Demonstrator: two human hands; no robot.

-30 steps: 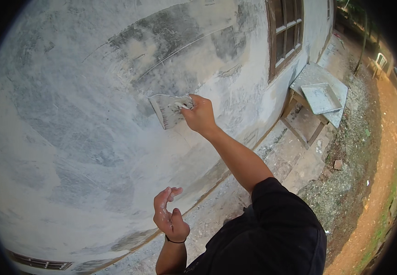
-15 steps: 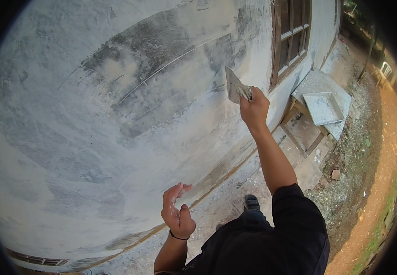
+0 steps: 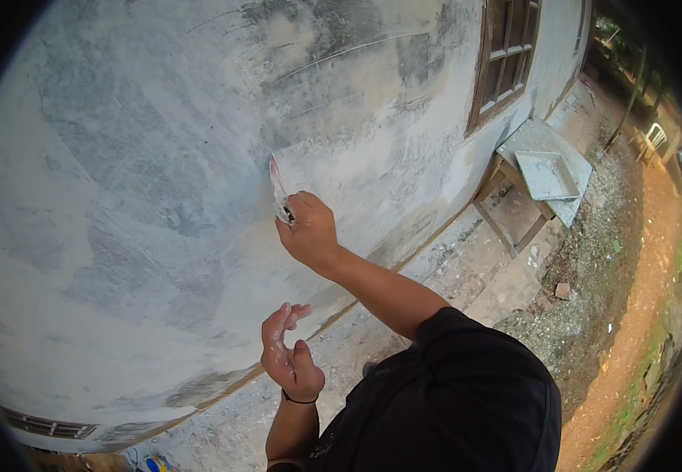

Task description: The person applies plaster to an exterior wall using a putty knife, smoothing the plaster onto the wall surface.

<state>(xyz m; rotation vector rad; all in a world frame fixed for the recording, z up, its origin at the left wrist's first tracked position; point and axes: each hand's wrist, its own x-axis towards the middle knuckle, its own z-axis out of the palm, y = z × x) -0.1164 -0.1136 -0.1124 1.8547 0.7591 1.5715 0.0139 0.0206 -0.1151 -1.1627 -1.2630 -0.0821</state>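
Observation:
My right hand (image 3: 309, 230) is wrapped round the handle of a putty knife (image 3: 277, 181), in front of the patchy wall (image 3: 160, 228). The blade is seen nearly edge-on, with its edge at the wall's surface and white paste near the grip. Grey, white and cream coats show on the plaster. Lower down, my left hand (image 3: 286, 355) is raised beside the wall, fingers curved and thumb apart, holding nothing. White smears mark its palm and fingers, and a dark band circles the wrist.
A brown-framed window (image 3: 504, 63) is set in the wall at upper right. Below it, a splattered wooden table (image 3: 530, 135) carries a shallow tray (image 3: 547, 176). A brick piece (image 3: 563, 291) lies on the gravel. Farther off stands a pale chair (image 3: 656, 136).
My right hand has swept the putty knife left and down along the wall, turning the blade nearly edge-on. My left hand stays similarly curved, slightly farther left in view.

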